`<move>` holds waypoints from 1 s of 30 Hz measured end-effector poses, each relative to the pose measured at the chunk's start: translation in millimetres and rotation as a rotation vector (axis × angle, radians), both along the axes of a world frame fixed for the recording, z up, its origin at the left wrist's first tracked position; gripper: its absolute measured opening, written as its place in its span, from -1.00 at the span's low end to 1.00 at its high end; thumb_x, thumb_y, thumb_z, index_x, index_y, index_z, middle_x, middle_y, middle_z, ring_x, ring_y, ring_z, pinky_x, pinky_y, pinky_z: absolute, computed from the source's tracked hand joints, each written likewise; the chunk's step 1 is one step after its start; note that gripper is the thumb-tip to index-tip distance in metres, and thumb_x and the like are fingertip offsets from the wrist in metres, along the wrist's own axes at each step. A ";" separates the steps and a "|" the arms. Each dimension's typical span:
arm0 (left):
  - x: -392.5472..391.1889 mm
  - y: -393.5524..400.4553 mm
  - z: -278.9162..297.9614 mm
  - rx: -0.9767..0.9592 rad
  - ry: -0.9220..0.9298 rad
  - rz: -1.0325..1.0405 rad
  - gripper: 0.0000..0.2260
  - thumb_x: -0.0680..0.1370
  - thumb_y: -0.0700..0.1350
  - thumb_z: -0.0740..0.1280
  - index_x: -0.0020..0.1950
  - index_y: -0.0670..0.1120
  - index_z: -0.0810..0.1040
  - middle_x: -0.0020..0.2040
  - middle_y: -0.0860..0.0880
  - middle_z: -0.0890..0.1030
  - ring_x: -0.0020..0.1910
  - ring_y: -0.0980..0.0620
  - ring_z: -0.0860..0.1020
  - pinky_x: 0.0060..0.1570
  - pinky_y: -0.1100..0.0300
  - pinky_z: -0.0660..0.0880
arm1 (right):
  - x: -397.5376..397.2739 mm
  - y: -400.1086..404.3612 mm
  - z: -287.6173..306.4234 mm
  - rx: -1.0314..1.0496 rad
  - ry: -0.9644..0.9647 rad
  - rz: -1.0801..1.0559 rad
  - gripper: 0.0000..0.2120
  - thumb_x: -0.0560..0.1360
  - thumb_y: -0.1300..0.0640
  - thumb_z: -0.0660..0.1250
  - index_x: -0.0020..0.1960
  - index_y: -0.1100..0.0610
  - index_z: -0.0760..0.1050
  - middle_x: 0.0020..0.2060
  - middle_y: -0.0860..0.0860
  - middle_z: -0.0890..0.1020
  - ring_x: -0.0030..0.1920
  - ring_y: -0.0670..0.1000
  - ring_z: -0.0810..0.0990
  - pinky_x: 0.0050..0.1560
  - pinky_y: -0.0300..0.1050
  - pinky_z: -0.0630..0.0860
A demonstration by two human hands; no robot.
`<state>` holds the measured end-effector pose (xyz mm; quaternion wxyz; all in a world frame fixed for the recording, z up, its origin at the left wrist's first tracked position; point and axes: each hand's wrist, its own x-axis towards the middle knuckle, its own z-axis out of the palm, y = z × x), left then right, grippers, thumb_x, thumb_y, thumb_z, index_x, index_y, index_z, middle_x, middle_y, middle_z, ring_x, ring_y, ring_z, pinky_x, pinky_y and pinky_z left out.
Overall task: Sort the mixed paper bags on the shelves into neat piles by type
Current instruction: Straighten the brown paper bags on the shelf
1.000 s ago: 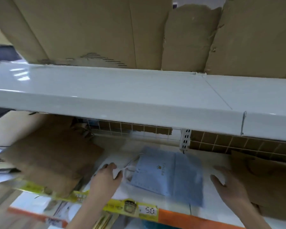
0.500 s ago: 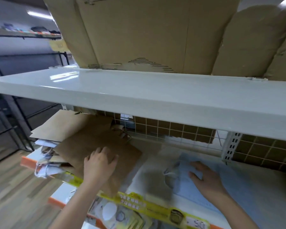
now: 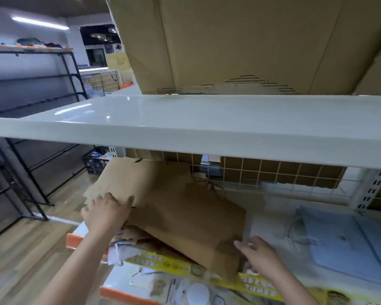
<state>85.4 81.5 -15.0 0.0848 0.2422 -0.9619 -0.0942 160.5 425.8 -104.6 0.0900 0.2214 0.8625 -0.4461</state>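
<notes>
The left hand [image 3: 107, 211] presses flat, fingers straight, on the brown paper bags [image 3: 180, 208]; the right hand [image 3: 259, 254], fingers seemingly relaxed, touches their corner; a blue bag [image 3: 343, 243] lies beside.

Retail shop or its stockroom. White metal gondola shelf [image 3: 207, 119] with slotted upright [image 3: 371, 190] and wire-grid back panel [image 3: 273, 172]. Yellow printed price strip [image 3: 207, 269] along the lower shelf edge, orange trim beneath. Large corrugated cartons [image 3: 240, 45] stored on top. Black empty racking [image 3: 31, 89] to the left, wood-look floor [image 3: 20, 260], fluorescent ceiling tube [image 3: 40, 23].
</notes>
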 end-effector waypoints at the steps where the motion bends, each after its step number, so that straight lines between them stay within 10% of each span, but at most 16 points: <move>1: -5.0 -7.2 -0.6 0.008 -0.041 0.021 -0.33 0.48 0.40 0.08 0.26 -0.12 0.49 0.30 -0.18 0.47 0.34 -0.16 0.33 0.26 -0.03 0.27 | -2.0 -7.4 -0.3 -0.041 -0.004 -0.060 -0.56 0.33 -0.30 0.38 -0.10 0.06 0.42 -0.17 0.05 0.61 -0.10 0.17 0.65 -0.12 -0.01 0.57; 11: -32.0 -28.9 3.2 0.020 0.053 0.123 -0.18 0.29 0.32 0.46 0.28 -0.24 0.36 0.24 -0.22 0.46 0.26 -0.16 0.43 0.17 0.04 0.32 | -12.6 -34.0 3.8 -0.372 0.014 -0.307 -0.44 0.15 0.07 0.63 0.09 0.21 0.57 -0.07 0.12 0.68 -0.07 0.13 0.66 0.01 0.00 0.59; 19: -34.9 -35.6 1.1 0.480 0.358 -0.006 -0.78 0.47 -0.16 0.34 0.05 -0.14 0.38 -0.01 -0.32 0.56 -0.08 -0.35 0.56 -0.10 -0.10 0.50 | -8.8 -19.7 18.1 -0.128 0.149 -0.294 -0.45 0.54 0.18 0.30 0.47 0.13 0.20 0.33 0.17 0.44 0.27 0.20 0.48 0.16 -0.06 0.43; 25: -10.7 -25.1 -16.5 1.071 0.484 -0.112 -0.61 0.51 -0.30 0.28 0.29 0.01 0.42 0.11 -0.21 0.58 -0.03 -0.26 0.58 0.00 -0.19 0.55 | 15.9 20.2 23.4 -0.393 0.244 -0.359 -0.49 0.53 0.30 0.30 0.44 0.09 0.29 0.30 0.08 0.46 0.24 0.13 0.48 -0.13 -0.21 0.45; 30: 17.4 12.4 -17.8 1.260 0.648 -0.110 -0.60 0.51 -0.32 0.29 0.30 -0.01 0.45 0.09 -0.14 0.58 -0.13 -0.14 0.56 -0.42 0.23 0.58 | 46.0 62.2 37.6 -0.540 0.362 -0.353 -0.56 0.52 0.35 0.29 0.34 0.03 0.38 0.11 0.01 0.56 -0.06 -0.09 0.52 -0.08 -0.20 0.44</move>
